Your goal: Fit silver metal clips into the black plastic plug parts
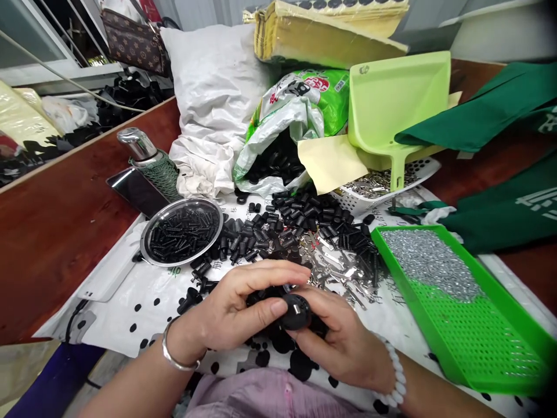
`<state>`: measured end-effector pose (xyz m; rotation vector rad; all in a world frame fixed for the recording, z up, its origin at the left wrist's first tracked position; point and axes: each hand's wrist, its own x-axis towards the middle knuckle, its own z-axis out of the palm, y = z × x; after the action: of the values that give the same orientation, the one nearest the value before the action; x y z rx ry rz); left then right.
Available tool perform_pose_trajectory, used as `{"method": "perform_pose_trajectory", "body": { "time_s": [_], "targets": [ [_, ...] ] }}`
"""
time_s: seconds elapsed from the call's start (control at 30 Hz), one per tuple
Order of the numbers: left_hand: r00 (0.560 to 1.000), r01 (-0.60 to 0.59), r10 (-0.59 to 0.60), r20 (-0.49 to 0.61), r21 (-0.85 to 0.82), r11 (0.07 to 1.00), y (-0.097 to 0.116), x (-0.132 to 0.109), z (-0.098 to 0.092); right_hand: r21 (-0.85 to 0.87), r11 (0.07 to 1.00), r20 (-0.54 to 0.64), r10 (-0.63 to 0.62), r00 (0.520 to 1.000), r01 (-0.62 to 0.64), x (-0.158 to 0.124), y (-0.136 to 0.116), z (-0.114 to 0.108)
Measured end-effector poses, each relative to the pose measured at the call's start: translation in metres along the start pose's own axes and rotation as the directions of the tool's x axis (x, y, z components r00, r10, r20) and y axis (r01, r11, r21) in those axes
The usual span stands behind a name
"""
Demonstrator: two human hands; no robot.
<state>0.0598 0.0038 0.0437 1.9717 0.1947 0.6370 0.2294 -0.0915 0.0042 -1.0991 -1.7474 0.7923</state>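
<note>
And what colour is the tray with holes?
The perforated plastic tray is bright green, clearest in the head view.

Heaped black plastic parts [300,217] block the way forward.

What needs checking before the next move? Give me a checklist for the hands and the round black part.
1. Left hand and right hand both on the round black part: ok.
2. Small metal piece seated in that part: cannot tell, the hands hide it.
3. Loose silver metal clips within reach: ok.
4. Silver screws kept inside the green perforated tray: ok.
5. Steel dish of black ribbed pieces within reach: ok.
6. Space around the hands free of loose black pieces: not ok.
</note>
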Motion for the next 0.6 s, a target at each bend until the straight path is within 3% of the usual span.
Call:
{"method": "perform_pose_trajectory", "body": {
  "time_s": [0.23,0.33,0.43,0.5,0.6],
  "targets": [
    [0.947,-0.246,0.193,0.256,0.196,0.949,0.006,0.003,-0.002,0.275,0.945,0.086,0.159,0.984,-0.177,-0.004,0.004,0.001],
    [0.944,-0.284,0.203,0.259,0.333,0.899,0.001,0.001,0.002,0.393,0.871,0.148,0.257,0.955,-0.295,-0.007,0.008,0.003],
    [0.974,-0.222,0.171,0.149,0.469,0.855,-0.015,-0.006,0.008,0.434,0.818,0.104,0.370,0.923,-0.377,-0.003,0.010,0.003],
    [0.983,-0.162,0.183,0.014,0.533,0.831,-0.029,-0.010,0.015,0.440,0.799,0.038,0.439,0.898,-0.409,0.003,0.011,0.004],
    [0.945,-0.022,0.197,-0.261,0.551,0.834,-0.048,-0.015,0.028,0.464,0.776,-0.081,0.518,0.852,-0.427,0.010,0.013,0.010]
  ]
}}
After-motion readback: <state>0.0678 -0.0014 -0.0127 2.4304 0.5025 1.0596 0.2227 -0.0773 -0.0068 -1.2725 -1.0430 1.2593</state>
